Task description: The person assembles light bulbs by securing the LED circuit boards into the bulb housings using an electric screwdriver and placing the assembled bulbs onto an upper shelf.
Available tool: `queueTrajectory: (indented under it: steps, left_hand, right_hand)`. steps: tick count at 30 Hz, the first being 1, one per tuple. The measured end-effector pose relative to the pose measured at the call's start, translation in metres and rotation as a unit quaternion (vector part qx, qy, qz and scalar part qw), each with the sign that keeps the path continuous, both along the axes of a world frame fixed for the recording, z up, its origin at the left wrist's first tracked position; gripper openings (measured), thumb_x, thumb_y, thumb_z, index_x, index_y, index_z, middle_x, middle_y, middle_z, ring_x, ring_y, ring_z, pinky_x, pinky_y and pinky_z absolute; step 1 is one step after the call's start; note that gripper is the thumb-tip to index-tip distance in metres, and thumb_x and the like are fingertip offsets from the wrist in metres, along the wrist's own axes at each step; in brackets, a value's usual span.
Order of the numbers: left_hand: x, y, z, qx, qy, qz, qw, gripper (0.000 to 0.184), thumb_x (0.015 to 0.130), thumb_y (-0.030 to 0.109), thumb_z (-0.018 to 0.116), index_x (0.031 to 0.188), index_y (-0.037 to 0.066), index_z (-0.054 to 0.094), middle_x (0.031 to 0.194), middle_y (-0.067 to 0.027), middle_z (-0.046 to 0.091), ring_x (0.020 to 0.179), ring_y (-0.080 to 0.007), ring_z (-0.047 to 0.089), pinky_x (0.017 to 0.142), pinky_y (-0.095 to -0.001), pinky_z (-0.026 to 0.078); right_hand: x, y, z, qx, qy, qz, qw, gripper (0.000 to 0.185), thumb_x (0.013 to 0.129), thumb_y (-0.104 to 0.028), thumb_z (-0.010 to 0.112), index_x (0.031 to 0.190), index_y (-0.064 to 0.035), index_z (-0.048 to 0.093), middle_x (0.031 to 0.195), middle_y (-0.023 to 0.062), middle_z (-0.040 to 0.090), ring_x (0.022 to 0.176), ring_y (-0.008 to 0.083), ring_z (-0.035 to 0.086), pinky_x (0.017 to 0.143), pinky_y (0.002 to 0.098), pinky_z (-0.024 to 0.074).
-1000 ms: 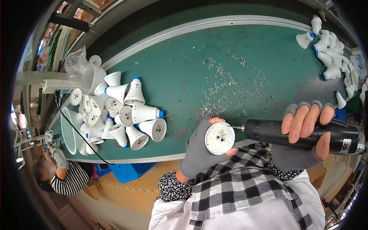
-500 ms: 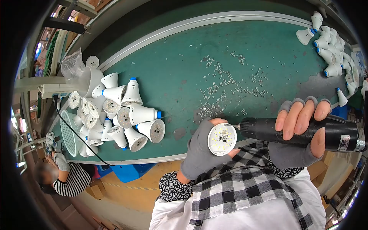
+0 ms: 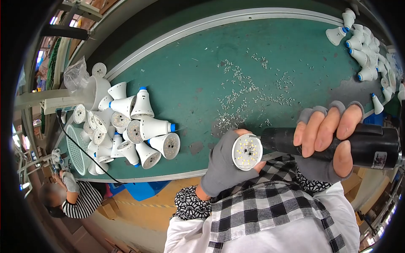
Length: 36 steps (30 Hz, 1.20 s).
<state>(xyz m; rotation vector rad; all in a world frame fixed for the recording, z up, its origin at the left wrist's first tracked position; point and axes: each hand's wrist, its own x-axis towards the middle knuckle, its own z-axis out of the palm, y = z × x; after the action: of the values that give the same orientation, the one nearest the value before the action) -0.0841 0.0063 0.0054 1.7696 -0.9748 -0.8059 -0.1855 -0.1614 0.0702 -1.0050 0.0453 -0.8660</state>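
Note:
My left hand [image 3: 225, 162], in a grey fingerless glove, is closed around an LED bulb [image 3: 247, 152]. The bulb's round face, with its white circuit board and small yellow LEDs, is turned up toward me. My right hand [image 3: 331, 139], gloved the same way, grips a black electric screwdriver [image 3: 358, 145] lying level and pointing left. Its tip meets the upper right rim of the bulb's face; the exact contact point is too small to make out. Past my hands, many small screws [image 3: 236, 95] lie scattered on the green tabletop [image 3: 181, 84].
A heap of open-faced bulbs [image 3: 135, 130] lies on the left, beside a pale green basket [image 3: 76, 149] and a black cable [image 3: 86, 154]. More bulbs [image 3: 365, 55] are piled at the far right. A person in a striped top [image 3: 84, 200] sits at lower left.
The screwdriver has shifted slightly left and down against the bulb. The bulb has moved a little to the right and its face is tilted differently. Both hands keep their grip.

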Motion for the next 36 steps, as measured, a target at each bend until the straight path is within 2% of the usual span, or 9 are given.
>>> queueTrajectory:
  steps: [5, 9, 13, 17, 20, 21, 25, 34, 36]
  left_hand:
    - [0.003, -0.003, 0.002, 0.015, 0.077, -0.015, 0.997, 0.072, 0.062, 0.025, 0.086, 0.119, 0.003, 0.047, 0.110, -0.0099, 0.057, 0.098, -0.0181, 0.060, 0.083, -0.0313, 0.049]
    - [0.020, 0.013, -0.005, -0.061, 0.176, 0.026, 0.982, 0.083, 0.062, 0.026, 0.088, 0.124, 0.004, 0.036, 0.114, -0.0134, 0.053, 0.103, -0.0214, 0.058, 0.089, -0.0320, 0.048]
    - [0.034, 0.018, -0.014, -0.146, 0.439, 0.042, 0.885, 0.100, 0.058, 0.073, 0.076, 0.124, 0.005, 0.045, 0.109, -0.0135, 0.054, 0.104, -0.0253, 0.059, 0.082, -0.0358, 0.051]
    - [0.021, 0.010, -0.005, -0.122, 0.617, 0.165, 0.760, 0.095, 0.069, 0.066, 0.074, 0.134, 0.006, 0.040, 0.111, -0.0139, 0.054, 0.104, -0.0251, 0.058, 0.072, -0.0424, 0.053]
    - [0.017, 0.019, -0.020, -0.136, 0.511, 0.078, 0.845, 0.091, 0.069, 0.061, 0.077, 0.133, 0.007, 0.041, 0.112, -0.0137, 0.053, 0.099, -0.0233, 0.057, 0.072, -0.0408, 0.052]
    - [0.012, 0.023, -0.016, -0.129, 0.502, 0.129, 0.845, 0.078, 0.071, 0.044, 0.079, 0.127, 0.001, 0.047, 0.110, -0.0111, 0.059, 0.091, -0.0188, 0.059, 0.079, -0.0340, 0.050]
    - [0.010, 0.024, -0.013, -0.067, 0.422, 0.148, 0.892, 0.076, 0.066, 0.051, 0.076, 0.115, -0.001, 0.049, 0.092, -0.0091, 0.058, 0.085, -0.0187, 0.056, 0.073, -0.0335, 0.046]
    - [0.011, 0.030, -0.020, -0.038, 0.379, 0.147, 0.913, 0.084, 0.060, 0.050, 0.082, 0.117, -0.002, 0.051, 0.098, -0.0088, 0.059, 0.092, -0.0181, 0.056, 0.080, -0.0325, 0.046]
    - [0.018, 0.029, -0.013, -0.039, 0.331, 0.088, 0.939, 0.075, 0.062, 0.032, 0.083, 0.123, 0.002, 0.052, 0.116, -0.0083, 0.056, 0.104, -0.0175, 0.055, 0.089, -0.0321, 0.045]
  right_hand:
    - [-0.003, -0.009, -0.001, 0.013, -0.002, 0.006, 1.000, 0.026, 0.091, -0.015, 0.065, 0.103, -0.0122, 0.042, 0.080, 0.0047, 0.054, 0.065, 0.0186, 0.055, 0.070, 0.0382, 0.0495]
    - [0.000, -0.020, 0.001, 0.064, -0.030, -0.095, 0.993, 0.014, 0.095, -0.019, 0.052, 0.102, -0.0085, 0.046, 0.076, 0.0032, 0.050, 0.062, 0.0159, 0.052, 0.065, 0.0331, 0.0469]
    - [0.002, -0.031, -0.013, 0.092, 0.031, -0.172, 0.980, 0.011, 0.095, -0.019, 0.049, 0.095, -0.0085, 0.046, 0.074, 0.0020, 0.048, 0.063, 0.0142, 0.049, 0.063, 0.0322, 0.0442]
    - [0.011, -0.021, -0.028, 0.072, 0.071, -0.198, 0.975, 0.011, 0.093, -0.016, 0.051, 0.091, -0.0072, 0.045, 0.071, 0.0032, 0.047, 0.061, 0.0152, 0.049, 0.063, 0.0327, 0.0451]
    - [0.018, -0.017, -0.041, 0.041, 0.070, -0.211, 0.974, 0.010, 0.090, -0.012, 0.052, 0.091, -0.0049, 0.045, 0.070, 0.0048, 0.047, 0.059, 0.0162, 0.049, 0.062, 0.0333, 0.0465]
    - [0.020, -0.015, -0.045, 0.034, 0.072, -0.212, 0.974, 0.010, 0.089, -0.011, 0.053, 0.092, -0.0045, 0.045, 0.070, 0.0049, 0.047, 0.059, 0.0164, 0.050, 0.062, 0.0333, 0.0468]
    - [0.029, -0.009, -0.058, 0.055, 0.067, -0.222, 0.971, 0.013, 0.087, -0.008, 0.055, 0.093, -0.0017, 0.046, 0.069, 0.0059, 0.048, 0.058, 0.0170, 0.052, 0.060, 0.0338, 0.0482]
    - [0.036, -0.012, -0.062, 0.040, 0.110, -0.230, 0.966, 0.014, 0.086, -0.012, 0.057, 0.087, -0.0024, 0.045, 0.067, 0.0057, 0.047, 0.058, 0.0164, 0.051, 0.059, 0.0328, 0.0469]
    - [0.036, -0.014, -0.060, 0.044, 0.120, -0.236, 0.963, 0.016, 0.087, -0.014, 0.056, 0.085, -0.0031, 0.045, 0.067, 0.0053, 0.046, 0.058, 0.0162, 0.051, 0.059, 0.0324, 0.0463]
